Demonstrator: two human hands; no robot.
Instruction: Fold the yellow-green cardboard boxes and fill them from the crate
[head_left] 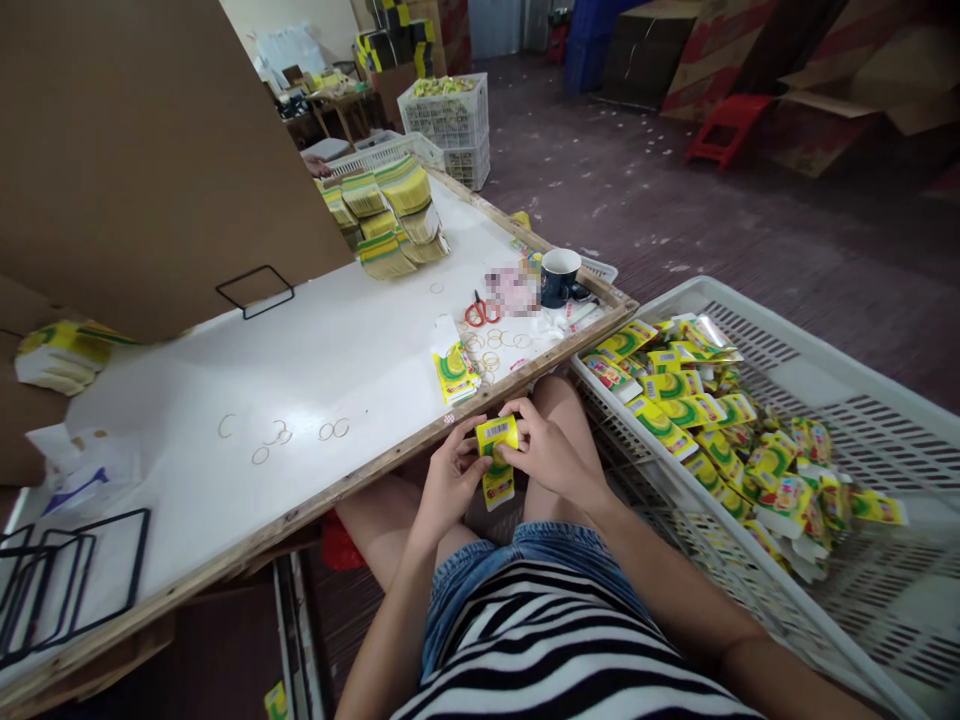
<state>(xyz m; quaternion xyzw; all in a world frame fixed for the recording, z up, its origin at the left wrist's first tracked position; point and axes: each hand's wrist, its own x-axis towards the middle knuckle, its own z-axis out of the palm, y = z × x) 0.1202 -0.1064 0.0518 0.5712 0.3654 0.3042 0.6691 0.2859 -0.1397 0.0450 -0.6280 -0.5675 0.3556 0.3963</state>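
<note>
Above my lap, both hands grip a small yellow and green printed card box (498, 486). My left hand (453, 472) pinches its left edge between thumb and fingers. Closed on the opposite edge is my right hand (541, 447), with its thumb on the front. A barcode shows on the upper part. On the table edge just ahead lies a small pile of similar card pieces (454, 372). To my right, a white plastic crate (832, 375) holds many yellow boxes (721, 455) in a loose heap.
The white table (300, 385) has a wooden rim. On it are red-handled scissors (481, 312), a dark mug (558, 280), rubber bands (334, 430), stacked cards (397, 225), black wire frames (67, 580) and a large cardboard sheet (150, 150). A red stool (727, 130) stands farther off.
</note>
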